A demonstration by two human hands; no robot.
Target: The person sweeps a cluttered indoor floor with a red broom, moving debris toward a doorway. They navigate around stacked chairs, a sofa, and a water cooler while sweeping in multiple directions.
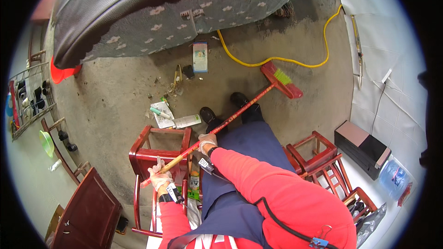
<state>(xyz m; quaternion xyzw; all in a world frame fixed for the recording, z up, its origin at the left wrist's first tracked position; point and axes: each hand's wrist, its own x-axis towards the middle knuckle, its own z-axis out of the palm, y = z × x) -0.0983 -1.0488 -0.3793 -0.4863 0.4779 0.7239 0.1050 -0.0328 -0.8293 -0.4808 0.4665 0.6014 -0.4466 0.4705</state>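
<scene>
A broom with a red wrapped handle point(238, 112) runs diagonally across the view. My left hand point(160, 178), in a clear plastic glove, is closed around the handle near its end, above a red wooden chair point(141, 139). Farther down the handle, my right hand point(207, 142) grips it, also gloved. The broom head point(282, 80), with red and yellow-green bristles, rests on the concrete floor beside a yellow hose or cable point(277, 58). Debris point(169, 93) lies scattered on the floor ahead, near a blue-edged booklet or card point(200, 57) and some papers point(187, 121).
A dark leather-like cover with patterned cloth point(155, 31) hangs over furniture ahead. Left are a red bucket-like container point(64, 72) and a wire rack point(31, 100). Red wooden chairs point(311, 160), a black box-shaped appliance point(361, 148) and a water bottle point(394, 178) stand at right.
</scene>
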